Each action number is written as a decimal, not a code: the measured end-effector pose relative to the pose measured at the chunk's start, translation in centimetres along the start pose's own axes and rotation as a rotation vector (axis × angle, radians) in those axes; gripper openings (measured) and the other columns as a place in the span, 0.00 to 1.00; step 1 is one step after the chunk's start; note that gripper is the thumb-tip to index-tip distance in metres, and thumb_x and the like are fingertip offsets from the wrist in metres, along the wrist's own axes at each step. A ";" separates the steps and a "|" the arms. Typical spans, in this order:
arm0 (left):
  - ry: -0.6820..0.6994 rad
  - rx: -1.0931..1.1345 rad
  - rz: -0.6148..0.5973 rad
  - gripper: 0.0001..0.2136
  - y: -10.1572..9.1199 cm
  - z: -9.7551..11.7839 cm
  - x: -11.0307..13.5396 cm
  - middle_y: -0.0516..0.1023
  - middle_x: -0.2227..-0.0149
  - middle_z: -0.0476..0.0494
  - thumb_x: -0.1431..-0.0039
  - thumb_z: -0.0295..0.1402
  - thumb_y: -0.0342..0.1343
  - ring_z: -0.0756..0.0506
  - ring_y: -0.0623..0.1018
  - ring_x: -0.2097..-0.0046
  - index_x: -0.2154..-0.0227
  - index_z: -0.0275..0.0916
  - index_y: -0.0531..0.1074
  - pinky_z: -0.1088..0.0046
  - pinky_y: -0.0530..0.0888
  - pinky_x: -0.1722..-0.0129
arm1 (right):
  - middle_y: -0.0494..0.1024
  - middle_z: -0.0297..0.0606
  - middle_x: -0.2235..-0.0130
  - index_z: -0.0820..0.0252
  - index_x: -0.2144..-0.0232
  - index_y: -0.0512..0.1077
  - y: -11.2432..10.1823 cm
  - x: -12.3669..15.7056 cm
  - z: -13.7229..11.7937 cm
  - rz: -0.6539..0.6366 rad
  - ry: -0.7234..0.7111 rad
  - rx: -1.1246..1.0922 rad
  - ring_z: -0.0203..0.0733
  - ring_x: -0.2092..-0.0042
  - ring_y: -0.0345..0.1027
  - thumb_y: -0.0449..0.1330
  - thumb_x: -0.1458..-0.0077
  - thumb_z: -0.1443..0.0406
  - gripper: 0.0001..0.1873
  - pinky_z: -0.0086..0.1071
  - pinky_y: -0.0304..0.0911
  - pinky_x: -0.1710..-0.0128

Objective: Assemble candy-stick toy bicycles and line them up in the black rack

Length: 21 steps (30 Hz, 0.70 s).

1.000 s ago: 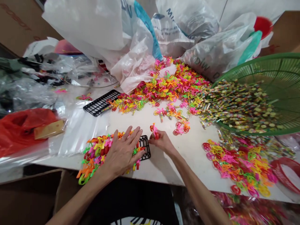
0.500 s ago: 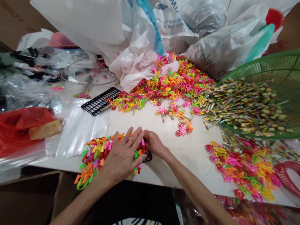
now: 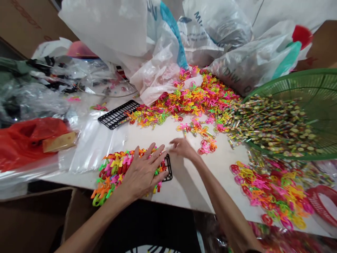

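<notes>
Right hand (image 3: 183,147) has lifted away from the pile, fingers loosely together — left hand (image 3: 143,173), fingers spread apart, presses flat, steadying the bright plastic pieces (image 3: 116,168) on a black plastic rack (image 3: 168,168) near the table's near edge.

This looks like a small piecework workshop: a long white work table (image 3: 192,186) is heaped with neon plastic toy pieces (image 3: 192,96) and small patterned sticks (image 3: 273,123) from a round green plastic mesh basket (image 3: 297,79), among big translucent plastic sacks (image 3: 105,31) and brown cardboard cartons (image 3: 26,21).
</notes>
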<state>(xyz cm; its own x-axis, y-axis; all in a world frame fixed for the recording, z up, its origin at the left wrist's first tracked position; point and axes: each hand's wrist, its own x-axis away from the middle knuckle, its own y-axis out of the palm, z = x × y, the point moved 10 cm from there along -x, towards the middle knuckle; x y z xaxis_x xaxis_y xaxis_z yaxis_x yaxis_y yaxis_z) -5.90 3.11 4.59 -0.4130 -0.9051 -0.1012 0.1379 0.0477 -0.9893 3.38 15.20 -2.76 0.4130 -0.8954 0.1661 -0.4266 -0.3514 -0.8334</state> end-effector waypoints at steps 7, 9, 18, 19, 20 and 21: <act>0.017 -0.038 0.003 0.24 0.1 0.2 0.0 0.53 0.38 0.46 0.39 0.47 0.39 0.36 0.52 0.38 0.42 0.45 0.55 0.41 0.52 0.45 | 0.76 0.47 0.68 0.63 0.71 0.73 -5.7 -1.1 6.3 0.210 0.375 0.199 0.46 0.62 0.70 0.55 0.50 0.60 0.12 0.32 0.60 0.67; 0.016 -0.042 0.001 0.24 0.1 0.2 0.1 0.53 0.38 0.47 0.39 0.47 0.39 0.36 0.53 0.38 0.42 0.45 0.55 0.41 0.52 0.45 | 0.75 0.41 0.75 0.62 0.75 0.72 -3.7 0.8 6.2 0.175 0.348 0.047 0.44 0.67 0.71 0.56 0.53 0.63 0.08 0.30 0.60 0.70; 0.026 -0.046 0.007 0.23 0.0 0.4 0.0 0.53 0.38 0.46 0.39 0.44 0.40 0.36 0.53 0.38 0.42 0.45 0.56 0.42 0.52 0.45 | 0.68 0.30 0.77 0.59 0.76 0.64 5.1 9.9 -1.3 0.078 0.057 -0.990 0.35 0.74 0.63 0.58 0.59 0.63 0.07 0.28 0.62 0.74; 0.027 -0.052 -0.004 0.23 0.1 0.5 -0.1 0.52 0.38 0.46 0.39 0.44 0.40 0.36 0.52 0.38 0.42 0.45 0.56 0.41 0.52 0.45 | 0.68 0.31 0.76 0.59 0.77 0.64 5.1 10.1 -1.8 0.115 0.033 -0.958 0.35 0.73 0.62 0.58 0.57 0.63 0.06 0.28 0.61 0.73; 0.026 -0.057 -0.014 0.23 0.2 0.5 -0.1 0.52 0.37 0.47 0.39 0.44 0.40 0.36 0.52 0.37 0.42 0.45 0.55 0.41 0.51 0.45 | 0.67 0.31 0.76 0.59 0.78 0.64 4.9 10.2 -2.2 0.156 0.008 -0.903 0.35 0.73 0.62 0.58 0.57 0.64 0.06 0.27 0.61 0.73; 0.024 -0.061 -0.020 0.23 0.3 0.5 -0.1 0.51 0.37 0.47 0.39 0.43 0.39 0.36 0.51 0.37 0.42 0.45 0.55 0.42 0.51 0.45 | 0.66 0.31 0.76 0.59 0.79 0.63 4.6 10.2 -2.3 0.190 -0.012 -0.840 0.35 0.72 0.61 0.57 0.56 0.65 0.06 0.27 0.60 0.73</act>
<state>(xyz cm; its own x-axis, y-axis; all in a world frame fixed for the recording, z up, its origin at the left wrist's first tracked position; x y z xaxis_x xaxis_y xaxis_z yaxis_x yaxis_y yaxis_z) -5.42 2.98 4.34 -0.4369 -0.8957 -0.0830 0.0744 0.0559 -0.9957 3.74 3.83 -3.66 0.2809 -0.9582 0.0534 -0.9413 -0.2859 -0.1793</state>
